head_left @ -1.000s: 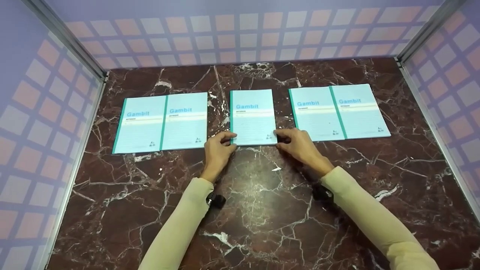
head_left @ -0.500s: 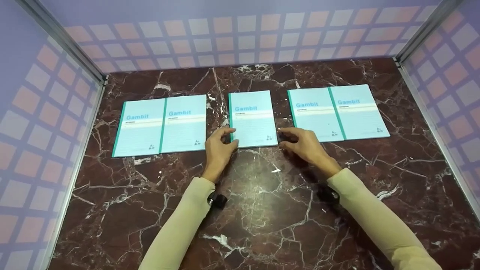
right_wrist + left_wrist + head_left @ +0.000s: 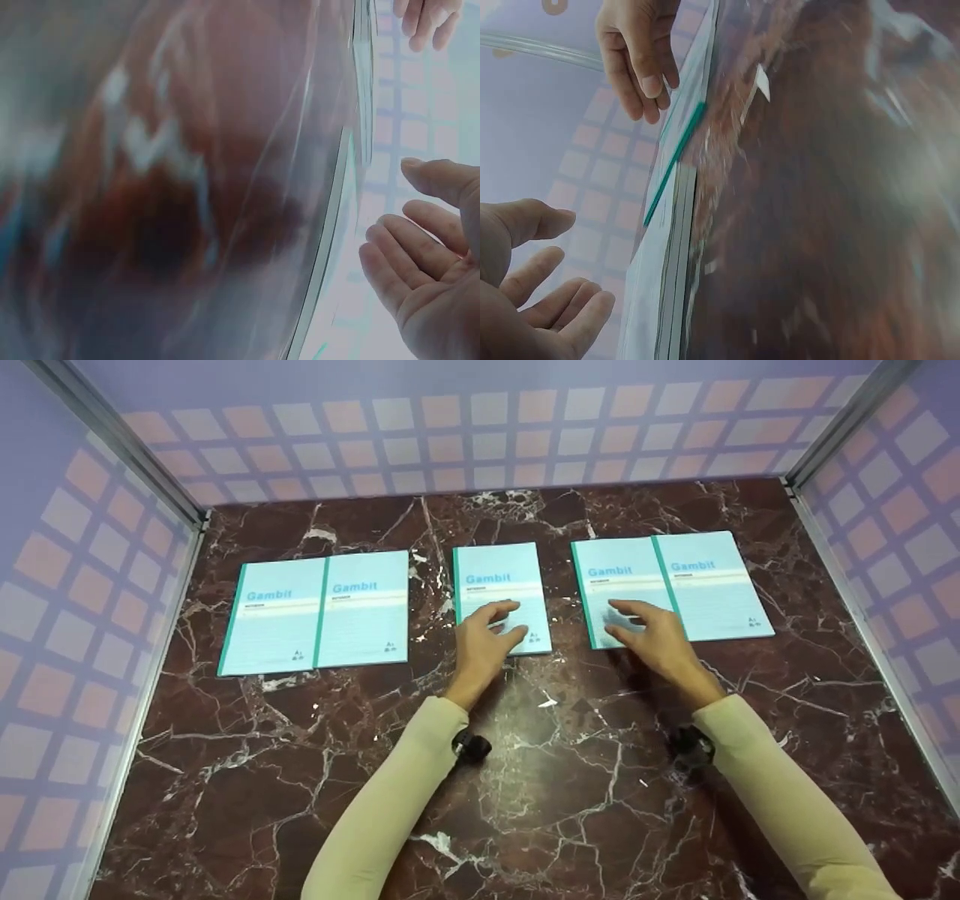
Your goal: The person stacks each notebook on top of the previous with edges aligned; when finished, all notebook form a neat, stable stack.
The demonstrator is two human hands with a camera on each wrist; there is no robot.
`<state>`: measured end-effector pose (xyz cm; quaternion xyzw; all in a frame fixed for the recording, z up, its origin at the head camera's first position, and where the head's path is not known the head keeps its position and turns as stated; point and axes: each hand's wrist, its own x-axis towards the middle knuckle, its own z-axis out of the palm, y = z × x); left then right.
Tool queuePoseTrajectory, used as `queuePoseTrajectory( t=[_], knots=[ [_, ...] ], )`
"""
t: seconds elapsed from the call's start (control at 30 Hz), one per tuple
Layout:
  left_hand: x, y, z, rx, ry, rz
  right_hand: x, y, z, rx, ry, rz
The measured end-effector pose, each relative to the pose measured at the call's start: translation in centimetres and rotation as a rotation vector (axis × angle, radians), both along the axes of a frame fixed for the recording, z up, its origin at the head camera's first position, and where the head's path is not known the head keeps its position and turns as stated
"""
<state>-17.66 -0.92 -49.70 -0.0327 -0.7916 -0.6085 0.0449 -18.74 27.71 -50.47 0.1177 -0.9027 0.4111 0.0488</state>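
My left hand [image 3: 480, 645] hovers over the lower part of the middle notebook [image 3: 495, 561], a pale blue cover with a green spine and the word "Gambit". Its fingers are loosely bent, and nothing is between them. My right hand [image 3: 661, 641] hangs over the inner notebook [image 3: 611, 556] of the right-hand pair, thumb and fingers apart and holding nothing. In the left wrist view, layered page edges of a notebook stack [image 3: 673, 277] show beside the left hand. The right wrist view shows the right palm [image 3: 431, 292] away from a notebook edge.
The outer right notebook [image 3: 716, 600] adjoins the inner one. Two more matching notebooks [image 3: 274, 637] lie side by side on the left. All rest on a dark red marbled table [image 3: 555, 810], enclosed by tile-patterned panels [image 3: 480, 435] at the back and sides.
Both hands have left the edges of the middle notebook and moved right and up. The left is now over that notebook, the right over the right-hand pair. The notebooks have stayed in place.
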Motion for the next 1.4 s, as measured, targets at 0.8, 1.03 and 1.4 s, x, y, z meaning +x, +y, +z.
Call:
queuePoseTrajectory(
  t=[0.8,1.03,1.4],
  knots=[
    [-0.1,8.0,-1.1,0.007,-0.157,-0.139,0.2,6.8,-0.5,0.137,0.027,-0.042],
    [0.0,9.1,-1.2,-0.035,-0.178,-0.146,0.6,8.0,-0.7,0.172,-0.001,-0.030],
    [-0.1,9.9,-1.3,-0.055,-0.209,-0.149,0.6,8.1,-0.9,0.210,0.009,0.014]
  ],
)
